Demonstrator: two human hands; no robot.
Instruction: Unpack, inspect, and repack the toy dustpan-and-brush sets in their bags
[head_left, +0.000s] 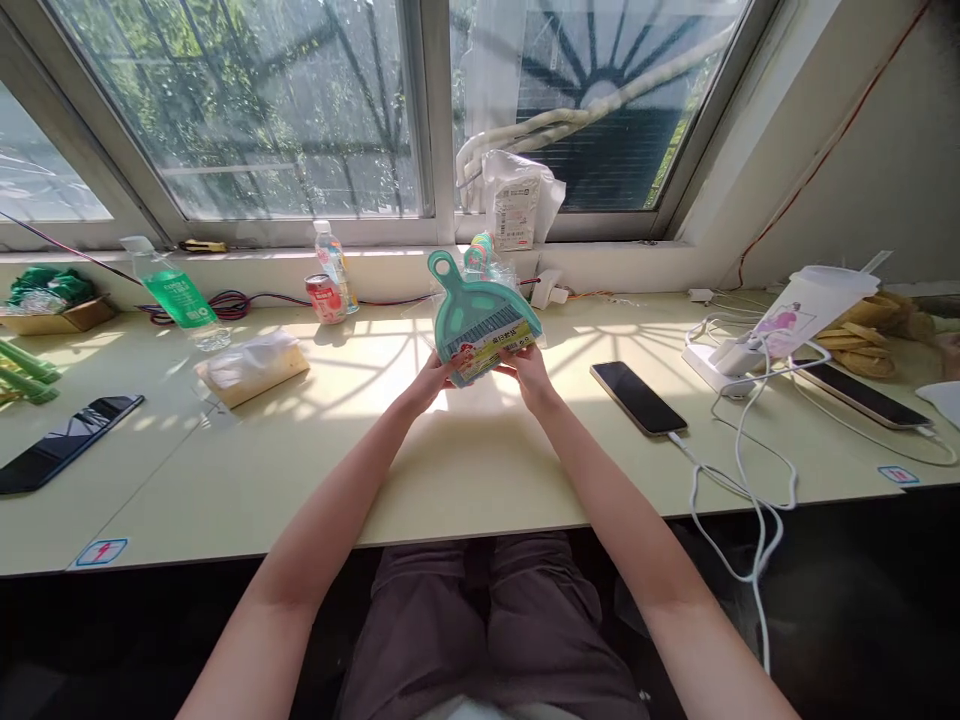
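A small green dustpan (pixel 480 303) with a looped handle is held up over the middle of the table, its handle pointing up and to the left. Bristles and a printed label with a barcode cover its lower part. My left hand (pixel 432 382) grips the lower left edge, fingers closed around it. At the lower right edge my right hand (pixel 529 374) pinches the same dustpan. Just behind it, partly hidden, a green and pink item in clear plastic (pixel 480 252) stands near the wall.
On the left lie a tissue pack (pixel 253 368), a tilted green-labelled bottle (pixel 180 296) and a dark phone (pixel 64 445). A can (pixel 325 299) stands behind. Rightward are a charging phone (pixel 639 398), white cables, a power strip (pixel 716 368) and a plastic cup (pixel 810 305).
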